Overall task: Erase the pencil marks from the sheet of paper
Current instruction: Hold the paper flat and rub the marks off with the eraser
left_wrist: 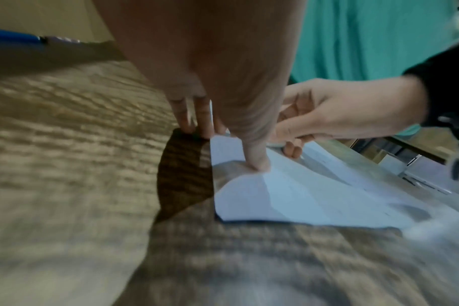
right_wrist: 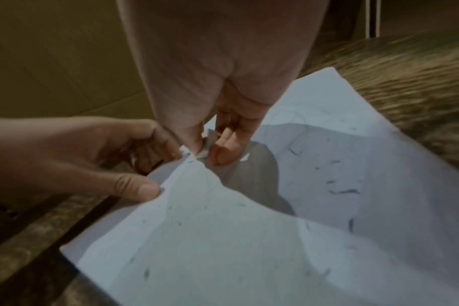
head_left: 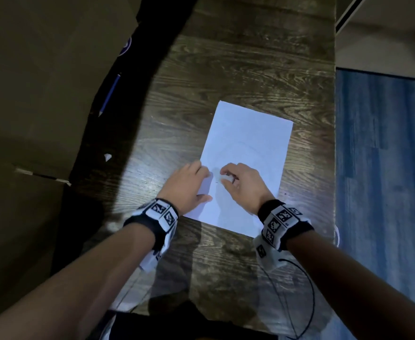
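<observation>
Paper: a white sheet of paper [head_left: 247,165] lies on the dark wooden table [head_left: 226,69], toward its right edge, with faint pencil marks [right_wrist: 343,191] and dark crumbs scattered on it.
Left hand: the left hand [head_left: 187,185] spreads its fingers flat and presses the sheet's left edge down.
Right hand: the right hand [head_left: 243,182] pinches a small white eraser [right_wrist: 206,148] between thumb and fingers, its tip touching the sheet.
Pencil: a blue pencil [head_left: 109,94] lies near the table's left edge, well apart from the sheet.
</observation>
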The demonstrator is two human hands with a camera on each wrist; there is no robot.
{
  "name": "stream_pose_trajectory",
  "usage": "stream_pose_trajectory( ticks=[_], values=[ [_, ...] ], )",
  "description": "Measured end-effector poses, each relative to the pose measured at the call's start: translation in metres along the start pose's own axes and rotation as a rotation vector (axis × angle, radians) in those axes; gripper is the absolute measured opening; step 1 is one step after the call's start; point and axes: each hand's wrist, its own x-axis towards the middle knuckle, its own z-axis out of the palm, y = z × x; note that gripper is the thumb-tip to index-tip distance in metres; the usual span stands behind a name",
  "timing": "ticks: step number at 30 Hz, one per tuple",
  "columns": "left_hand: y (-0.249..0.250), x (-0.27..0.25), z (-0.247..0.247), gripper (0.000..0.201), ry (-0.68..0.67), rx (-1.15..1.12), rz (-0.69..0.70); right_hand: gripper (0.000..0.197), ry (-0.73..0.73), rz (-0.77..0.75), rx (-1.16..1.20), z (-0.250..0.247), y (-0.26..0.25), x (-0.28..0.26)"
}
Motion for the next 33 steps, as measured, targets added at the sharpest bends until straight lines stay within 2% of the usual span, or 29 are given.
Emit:
stream_pose_trajectory(
  ticks=[3,6,8,10,12,14,16,21,23,25,28,31,33],
  values=[
    [-0.007,0.018,-0.008,0.091,-0.082,0.065,0.05,0.017,-0.048,0.0,-0.039,0.001,-0.004,-0.001],
    [-0.015,0.029,-0.009,0.123,-0.208,0.117,0.035,0.025,-0.036,0.014,-0.054,-0.005,-0.004,0.002],
    [-0.019,0.03,-0.006,0.136,-0.236,0.15,0.027,0.022,-0.049,-0.001,-0.095,-0.008,-0.004,0.005],
    [-0.021,0.03,-0.005,0.14,-0.233,0.18,0.032,0.014,-0.082,-0.034,-0.118,-0.011,-0.004,0.007],
    [-0.021,0.032,-0.006,0.141,-0.224,0.227,0.037,0.026,-0.103,-0.095,-0.159,-0.009,-0.007,0.009],
    [-0.021,0.035,-0.009,0.144,-0.229,0.236,0.026,0.018,-0.127,-0.111,-0.19,-0.007,-0.013,0.012],
    [-0.022,0.038,-0.01,0.148,-0.234,0.214,0.015,0.028,-0.138,-0.062,-0.152,-0.009,-0.018,0.019],
    [-0.022,0.036,-0.009,0.148,-0.242,0.193,0.015,0.014,-0.084,-0.057,-0.146,-0.007,-0.019,0.032],
    [-0.023,0.037,-0.01,0.149,-0.241,0.193,0.017,0.016,-0.06,-0.085,-0.194,-0.003,-0.017,0.028],
    [-0.022,0.037,-0.01,0.149,-0.243,0.193,0.015,0.017,-0.044,-0.177,-0.257,0.004,-0.014,0.015],
    [-0.019,0.036,-0.011,0.148,-0.241,0.195,0.01,0.022,-0.098,-0.329,-0.354,0.011,-0.009,-0.004],
    [-0.017,0.035,-0.013,0.148,-0.25,0.186,0.008,0.019,-0.14,-0.283,-0.418,-0.003,-0.02,0.022],
    [-0.016,0.036,-0.014,0.149,-0.252,0.196,0.005,0.015,-0.075,-0.258,-0.389,-0.012,-0.027,0.039]
  ],
)
